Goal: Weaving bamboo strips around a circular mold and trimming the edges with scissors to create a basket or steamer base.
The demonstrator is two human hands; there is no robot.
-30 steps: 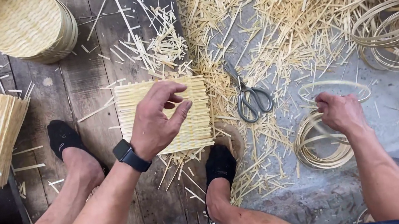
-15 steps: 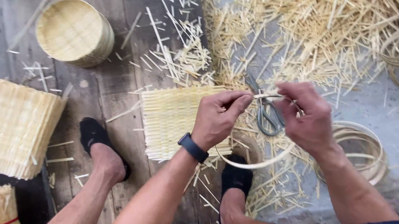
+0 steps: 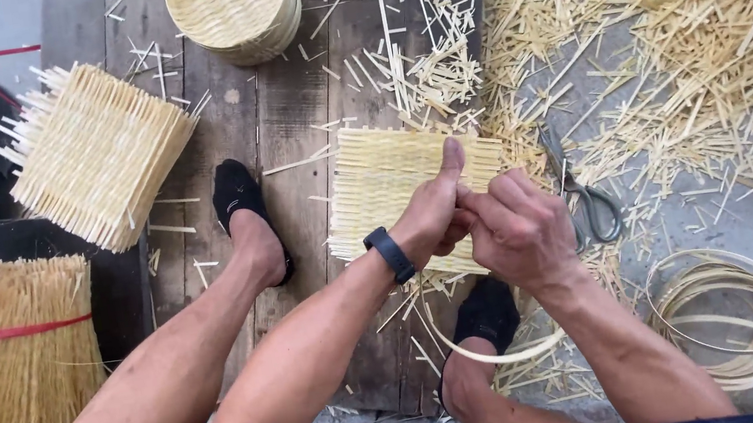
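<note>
Closest to you, a thin bamboo strip [image 3: 500, 353] curves in a loop down past your right foot and back up into your hands. Your left hand [image 3: 436, 213] is pinched shut on its upper end, thumb sticking up, and your right hand [image 3: 516, 226] is closed on it too, knuckles touching the left. I can't quite see where the strip ends between your fingers, they cover it.

That strip looks super light and springy. I'd guess it bends happily into a ring but would kink or split if you fold it sharp, and the edges could be splintery. Best grip is probably right where you've got it, both hands close together near the overlap, so it can't spring open.

Just under your hands lies a flat woven bamboo mat [image 3: 383, 191] on the wooden boards [image 3: 285, 116], and scissors [image 3: 592, 206] sit just right of your right hand. Down to the right there's a pile of coiled hoops [image 3: 735, 318] on the grey floor.

Off to the left, a tied bundle of mats [image 3: 5, 362] and a tilted stack of mats [image 3: 93, 153]. Further up, a round woven basket stack [image 3: 235, 5], and bamboo offcuts [image 3: 685, 31] all over the top right.
</note>
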